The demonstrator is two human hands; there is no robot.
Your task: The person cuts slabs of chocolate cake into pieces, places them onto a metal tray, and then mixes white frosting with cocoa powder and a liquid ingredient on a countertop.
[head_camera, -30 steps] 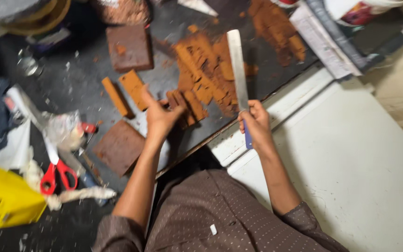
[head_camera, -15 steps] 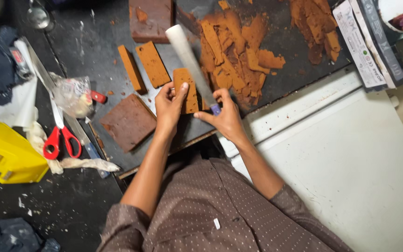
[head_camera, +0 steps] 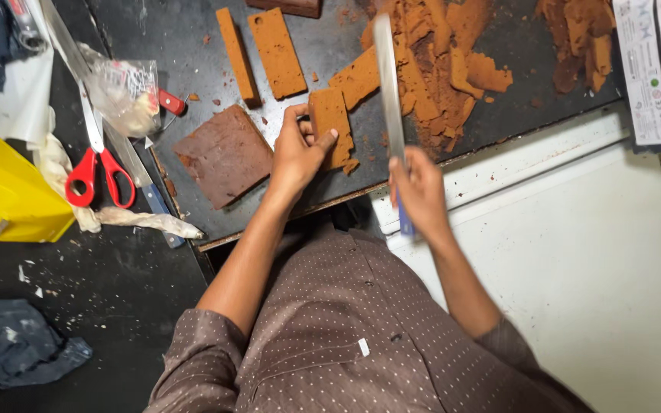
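We look down at a dark desk point(head_camera: 193, 46) that fills the top of the frame. In the middle, our left hand point(head_camera: 296, 153) pinches an orange-brown block point(head_camera: 330, 122) — thumb on its left side, fingers curled over its lower edge. The block lies flat on the desk, near the front edge.

Just to the right, our right hand point(head_camera: 420, 191) is wrapped tight around the blue handle of a long knife point(head_camera: 389, 84). The shiny blade points up toward the top of the frame and sits just beside the block; we cannot tell if it touches it.

Behind the blade lies a pile of orange scraps and crumbs point(head_camera: 453, 69). At the top middle lie two more cut pieces — a thin stick point(head_camera: 237, 57) and a wider slab point(head_camera: 277, 52). A dark brown square slab point(head_camera: 223, 155) rests left of our left hand.

At the left of the frame we see red scissors point(head_camera: 99, 172), a clear plastic bag point(head_camera: 124, 88) and a yellow thing point(head_camera: 9, 187). A white surface point(head_camera: 575, 252) fills the lower right.
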